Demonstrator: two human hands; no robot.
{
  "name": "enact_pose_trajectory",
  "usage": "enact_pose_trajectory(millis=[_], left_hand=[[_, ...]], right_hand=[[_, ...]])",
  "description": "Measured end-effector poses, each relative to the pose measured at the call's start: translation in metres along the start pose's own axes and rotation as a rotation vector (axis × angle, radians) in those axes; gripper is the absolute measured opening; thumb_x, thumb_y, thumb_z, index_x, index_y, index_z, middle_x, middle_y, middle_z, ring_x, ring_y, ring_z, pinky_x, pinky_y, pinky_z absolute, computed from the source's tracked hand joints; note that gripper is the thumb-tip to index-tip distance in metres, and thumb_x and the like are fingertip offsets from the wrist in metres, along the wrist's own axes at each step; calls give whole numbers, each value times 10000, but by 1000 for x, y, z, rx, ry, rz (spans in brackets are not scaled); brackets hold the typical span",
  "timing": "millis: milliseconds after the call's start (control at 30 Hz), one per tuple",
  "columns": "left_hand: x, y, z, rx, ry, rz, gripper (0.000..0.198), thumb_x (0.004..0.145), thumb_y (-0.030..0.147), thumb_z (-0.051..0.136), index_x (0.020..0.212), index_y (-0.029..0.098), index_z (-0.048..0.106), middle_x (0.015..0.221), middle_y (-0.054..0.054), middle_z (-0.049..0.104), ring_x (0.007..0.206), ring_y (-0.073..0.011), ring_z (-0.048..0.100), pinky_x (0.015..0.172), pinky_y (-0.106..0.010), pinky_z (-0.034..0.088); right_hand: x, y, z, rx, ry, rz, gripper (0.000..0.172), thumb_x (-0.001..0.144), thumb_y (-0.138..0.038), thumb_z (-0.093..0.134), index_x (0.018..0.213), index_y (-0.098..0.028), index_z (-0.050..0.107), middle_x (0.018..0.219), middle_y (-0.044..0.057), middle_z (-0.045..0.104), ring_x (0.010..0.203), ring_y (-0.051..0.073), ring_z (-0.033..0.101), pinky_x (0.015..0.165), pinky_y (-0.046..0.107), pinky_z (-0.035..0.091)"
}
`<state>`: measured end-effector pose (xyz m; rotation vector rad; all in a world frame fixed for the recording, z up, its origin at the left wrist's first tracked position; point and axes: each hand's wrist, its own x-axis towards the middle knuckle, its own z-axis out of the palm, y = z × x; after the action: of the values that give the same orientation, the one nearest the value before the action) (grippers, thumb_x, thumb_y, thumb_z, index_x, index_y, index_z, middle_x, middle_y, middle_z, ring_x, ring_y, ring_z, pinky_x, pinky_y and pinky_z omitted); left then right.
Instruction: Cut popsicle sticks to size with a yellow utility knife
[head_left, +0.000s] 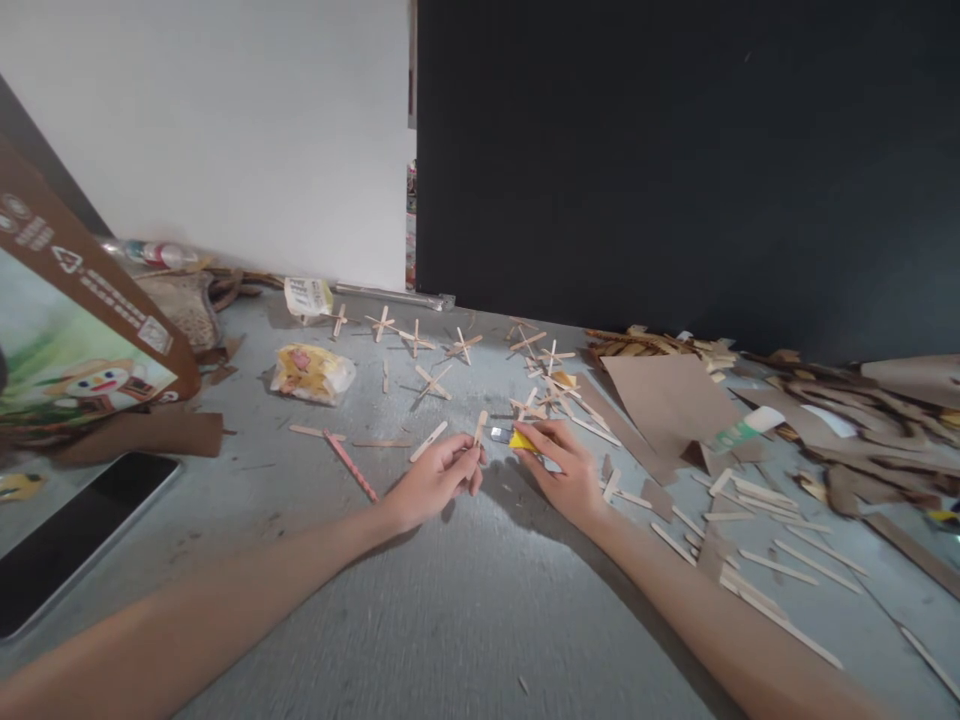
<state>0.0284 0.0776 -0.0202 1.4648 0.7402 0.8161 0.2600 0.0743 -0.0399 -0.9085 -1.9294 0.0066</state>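
My left hand [444, 476] pinches a short wooden craft stick [481, 425] upright between thumb and fingers. My right hand [561, 468] is closed round a yellow box cutter [519, 440], whose shiny metal end points left at the stick, a small gap apart. Just behind my left hand lies a pale craft stick [428, 441], and left of it a pink patterned straw [350, 466]. Beyond both hands stand several joined stick crosses, one of them a flat cross [433, 382] near the middle.
Loose craft sticks [795, 560] are scattered at the right, beside a glue stick [750, 428] and brown cardboard [667, 400]. At the left are a phone [82, 540], a printed carton [90, 330] and a yellow packet [309, 375]. A dark panel [675, 170] rises behind.
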Motion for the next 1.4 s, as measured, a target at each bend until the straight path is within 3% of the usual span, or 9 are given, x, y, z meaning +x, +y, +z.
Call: enact_pose_trajectory(millis=[200,367,533,667,733,933,1200,1400], left_hand=[[-2,-5,0,102,-12,-16,331,999,513,499,880,209,546,616,35,583,513,-112,443,549,-249,341],[-3,-7,1,243,-32,2,341,1035,482,452,859,210,561,645,18,621,583,-136,535,608,-253,378],[-9,-7,5,460,-56,42,328,1038,433,472,828,215,598,712,1,671,673,-169,611,678,-270,399],[-13,-8,7,594,-93,27,219,1025,339,483,1046,240,678,858,-30,729,804,-212,667,725,-288,416],[-14,-7,7,628,-90,20,227,1021,343,482,1044,242,684,829,-29,714,763,-214,651,696,-288,411],[-12,-8,6,650,-89,26,275,1030,389,468,915,230,660,750,-15,664,684,-190,594,635,-272,376],[-11,3,6,554,-152,-29,299,1039,360,418,870,210,615,771,-10,690,752,-171,650,742,-276,455],[-6,-1,5,407,-68,-54,370,1031,452,398,774,213,517,635,19,610,548,-129,545,596,-251,402]], right_hand=[[-2,-2,-4,-2,-86,54,331,1039,-235,533,1353,-252,640,1027,101,682,903,230,687,790,356,586],[-4,-5,-2,62,-120,56,96,994,-304,621,1037,-243,681,860,54,671,748,198,655,654,315,539],[-1,-25,2,159,-165,139,129,985,-315,648,895,-224,668,745,21,650,648,164,614,586,276,476],[-3,-37,4,183,-166,155,187,999,-313,624,834,-226,635,711,12,631,616,157,593,557,266,448],[-4,-39,5,189,-166,163,202,1014,-307,607,829,-230,626,704,14,634,614,162,602,554,267,449],[-7,-38,5,173,-153,115,224,1026,-251,580,805,-219,594,703,6,632,620,143,602,567,249,444],[-4,-32,7,208,-147,24,209,1001,-176,586,804,-232,546,705,6,638,624,145,582,576,255,422],[2,-25,3,206,-182,-50,171,994,-152,560,846,-234,583,680,11,631,619,163,559,573,279,419]])
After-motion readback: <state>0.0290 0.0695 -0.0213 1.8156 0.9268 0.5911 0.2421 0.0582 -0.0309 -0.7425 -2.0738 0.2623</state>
